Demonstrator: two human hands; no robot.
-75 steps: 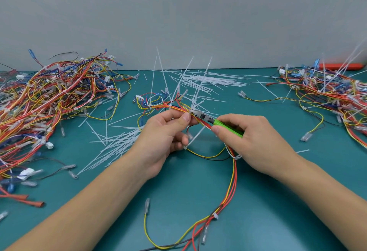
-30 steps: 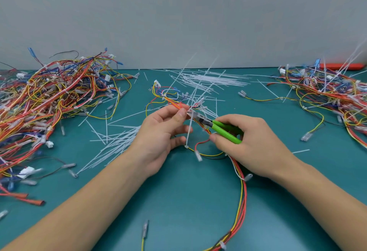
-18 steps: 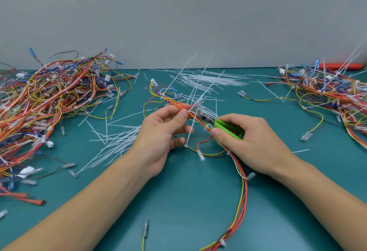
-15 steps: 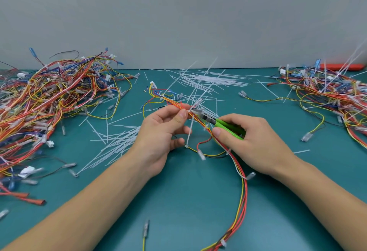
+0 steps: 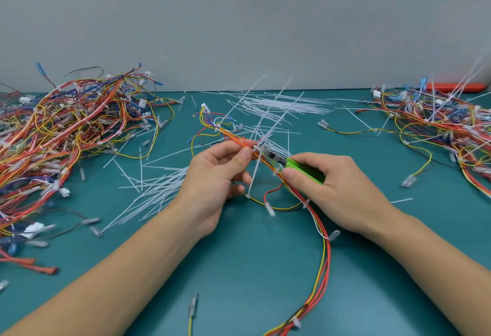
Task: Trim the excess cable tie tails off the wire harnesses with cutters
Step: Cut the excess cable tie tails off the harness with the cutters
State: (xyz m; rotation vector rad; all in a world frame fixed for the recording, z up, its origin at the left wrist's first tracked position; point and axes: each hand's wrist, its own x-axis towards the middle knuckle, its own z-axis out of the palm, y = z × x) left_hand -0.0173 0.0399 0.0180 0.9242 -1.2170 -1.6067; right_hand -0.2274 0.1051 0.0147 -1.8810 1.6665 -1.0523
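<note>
Left hand (image 5: 215, 176) pinching red-orange-yellow wire harness (image 5: 322, 253) between thumb and forefinger, just left of cutter tip. Right hand (image 5: 332, 186) wrapped round green-handled cutters (image 5: 303, 167), fingers curled over handles, dark metal nose pointing up-left at white cable tie head on harness. Whether blades are parted or closed: cannot tell, too small. Long white cable tie tail (image 5: 253, 173) hanging down from harness just left of cutters, lower end near the teal table mat (image 5: 252, 269). More uncut white tails sticking up and away from harness beyond cutter tip. Harness running from behind left hand, under right hand, then down toward near edge of mat right of centre; white connector end far side of left hand.

Loose pile of cut white tie tails (image 5: 148, 189) on mat, left of left hand. Second scatter of white ties (image 5: 281, 105) far beyond cutters, near grey wall (image 5: 239, 16). Big tangled heap of multicoloured harnesses (image 5: 58, 133) well left of left hand. Another tangled heap of harnesses with white tails still on (image 5: 446, 125) well right of right hand. Orange-red flat object (image 5: 455, 87) behind right heap, at wall.
</note>
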